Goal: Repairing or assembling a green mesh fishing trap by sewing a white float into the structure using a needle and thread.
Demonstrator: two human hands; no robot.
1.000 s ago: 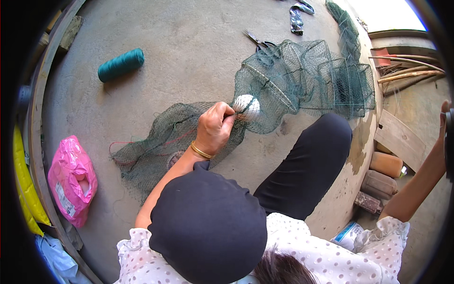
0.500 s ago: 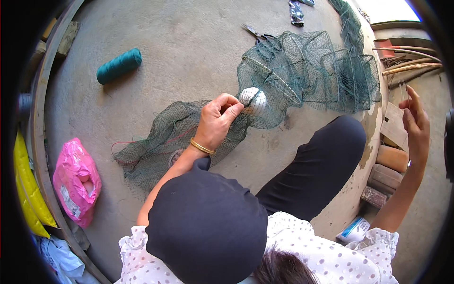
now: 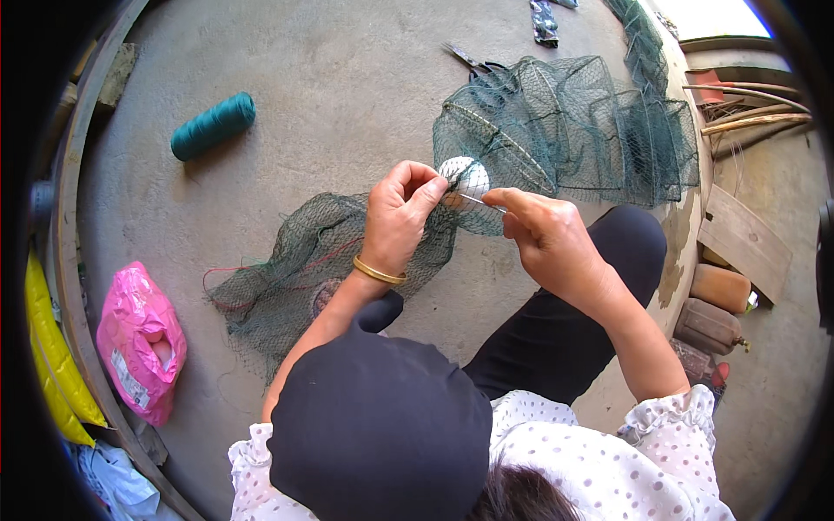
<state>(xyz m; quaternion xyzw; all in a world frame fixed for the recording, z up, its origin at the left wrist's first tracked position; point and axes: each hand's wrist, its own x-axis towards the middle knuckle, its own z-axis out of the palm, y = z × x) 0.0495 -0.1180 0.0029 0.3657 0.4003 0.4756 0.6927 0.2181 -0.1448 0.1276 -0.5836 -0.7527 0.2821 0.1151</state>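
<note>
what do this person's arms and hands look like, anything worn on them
Both hands are bare, without gloves. Short white sleeves with darker dots end in ruffled edges, leaving the forearms uncovered. Above the left hand, a gold-coloured bangle circles the wrist; nothing shows on the right hand or its wrist.

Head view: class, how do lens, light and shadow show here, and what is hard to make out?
Head view throughout: the wooden edge at left bows; black borders both sides; the bright patch at upper right is blown out white; the teal spool casts a soft shadow; the thin item at the right hand is too small to identify.
</note>
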